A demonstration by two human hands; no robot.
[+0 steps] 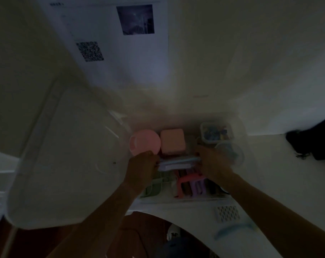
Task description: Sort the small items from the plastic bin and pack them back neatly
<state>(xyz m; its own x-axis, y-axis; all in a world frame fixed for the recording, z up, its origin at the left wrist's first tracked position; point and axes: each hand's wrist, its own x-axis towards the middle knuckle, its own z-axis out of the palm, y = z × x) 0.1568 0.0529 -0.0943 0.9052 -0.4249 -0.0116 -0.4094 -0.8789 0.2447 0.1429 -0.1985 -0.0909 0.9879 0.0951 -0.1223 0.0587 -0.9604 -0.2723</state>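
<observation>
A clear plastic bin (184, 199) sits on the white table in front of me, full of small items. My left hand (141, 165) and my right hand (213, 162) each grip one end of a flat clear packet (178, 163) above the bin's middle. Behind the packet lie a pink round case (144, 141) and a peach square box (173, 142). At the bin's back right stands a clear container of colourful bits (216, 133), with a round clear tub (230, 151) in front of it. Below the packet show a coral plastic piece (187, 180), purple pieces (200, 187) and a pale green tray (152, 189).
The bin's large translucent lid (65, 157) lies to the left on the table. A white perforated piece (227, 213) and a blue curved strip (232, 229) lie near the table's front right. A dark bag (314, 140) sits at the right edge. A printed sheet (117, 41) hangs behind.
</observation>
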